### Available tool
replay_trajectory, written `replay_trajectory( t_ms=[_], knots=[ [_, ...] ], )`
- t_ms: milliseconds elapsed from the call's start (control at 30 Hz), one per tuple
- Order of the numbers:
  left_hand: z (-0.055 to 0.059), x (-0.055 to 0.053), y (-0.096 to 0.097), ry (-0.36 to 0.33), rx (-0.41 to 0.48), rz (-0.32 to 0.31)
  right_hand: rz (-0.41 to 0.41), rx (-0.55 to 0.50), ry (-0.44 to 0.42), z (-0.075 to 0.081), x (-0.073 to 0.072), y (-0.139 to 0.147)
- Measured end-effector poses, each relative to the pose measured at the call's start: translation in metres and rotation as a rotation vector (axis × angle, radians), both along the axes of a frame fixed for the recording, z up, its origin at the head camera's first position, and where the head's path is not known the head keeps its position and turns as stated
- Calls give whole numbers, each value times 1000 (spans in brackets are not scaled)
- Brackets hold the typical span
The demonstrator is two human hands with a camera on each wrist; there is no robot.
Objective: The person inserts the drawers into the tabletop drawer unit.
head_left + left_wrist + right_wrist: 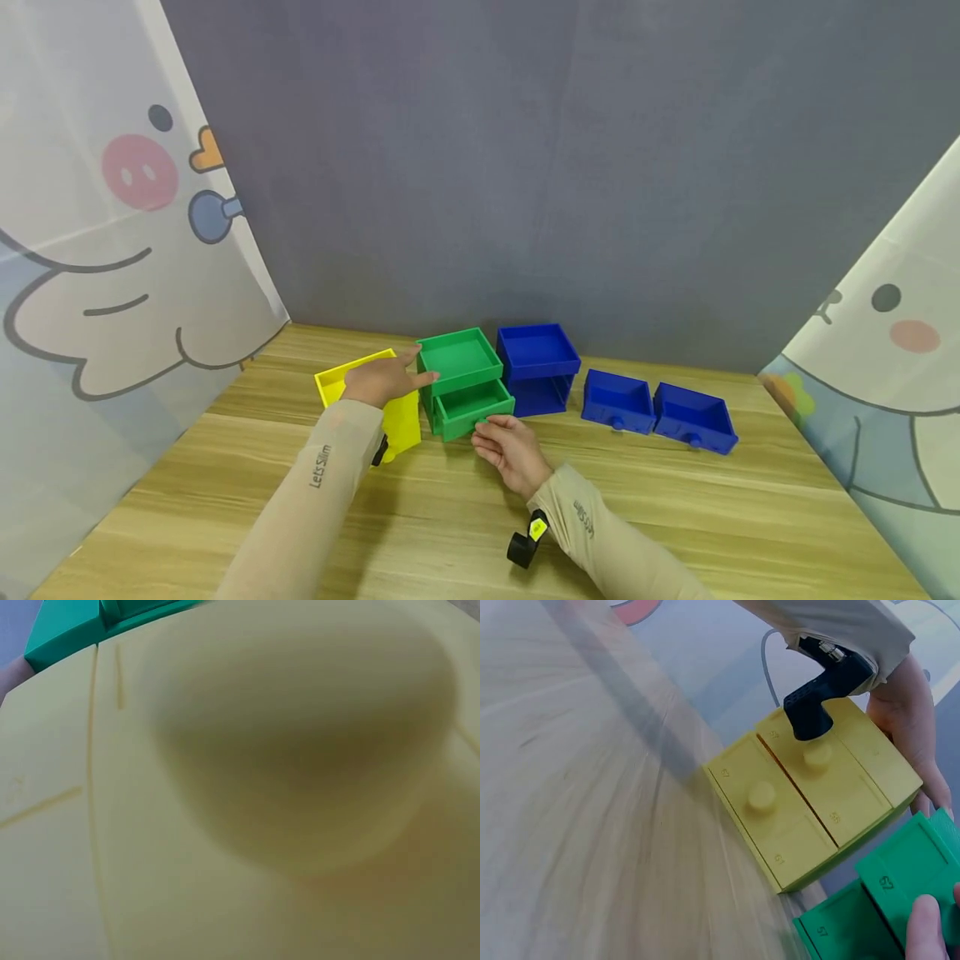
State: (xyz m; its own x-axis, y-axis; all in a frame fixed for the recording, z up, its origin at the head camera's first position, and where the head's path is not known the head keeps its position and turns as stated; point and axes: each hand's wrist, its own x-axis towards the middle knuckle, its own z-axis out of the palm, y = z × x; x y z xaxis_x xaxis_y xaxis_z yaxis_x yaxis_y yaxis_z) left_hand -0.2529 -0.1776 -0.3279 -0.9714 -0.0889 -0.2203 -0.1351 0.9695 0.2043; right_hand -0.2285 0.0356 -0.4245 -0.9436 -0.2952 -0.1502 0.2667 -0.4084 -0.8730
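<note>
A green cabinet with a tray top stands mid-table, its green drawer sticking partly out. My right hand pinches the drawer's front where the knob would be; the fingers hide the knob. In the right wrist view a thumb lies against the green front. My left hand reaches over a yellow cabinet, thumb and forefinger spread and touching the green cabinet's left edge. Both yellow drawers, with round knobs, are pushed in, as the right wrist view shows. The left wrist view is mostly a close, blurred yellow front.
A blue cabinet with an empty opening stands right of the green one. Two blue drawers, one nearer and one farther right, lie on the wooden table. A grey curtain hangs behind.
</note>
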Motion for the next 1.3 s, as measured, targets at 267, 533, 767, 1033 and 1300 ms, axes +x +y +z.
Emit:
replay_trajectory(
  t_ms=[267, 533, 767, 1033, 1300],
  knots=[
    [3, 2, 2, -15, 8, 3, -98, -45, 44, 0, 3, -7],
    [2, 0, 5, -11, 15, -10, -117, -59, 45, 1, 2, -8],
    [2, -1, 5, -9, 11, -8, -125, -77, 55, -1, -3, -11],
    [0, -2, 1, -5, 8, -8, -119, -78, 73, 0, -7, -16],
    [-2, -3, -1, -17, 6, 0, -129, -67, 53, -1, -10, -23]
  ],
)
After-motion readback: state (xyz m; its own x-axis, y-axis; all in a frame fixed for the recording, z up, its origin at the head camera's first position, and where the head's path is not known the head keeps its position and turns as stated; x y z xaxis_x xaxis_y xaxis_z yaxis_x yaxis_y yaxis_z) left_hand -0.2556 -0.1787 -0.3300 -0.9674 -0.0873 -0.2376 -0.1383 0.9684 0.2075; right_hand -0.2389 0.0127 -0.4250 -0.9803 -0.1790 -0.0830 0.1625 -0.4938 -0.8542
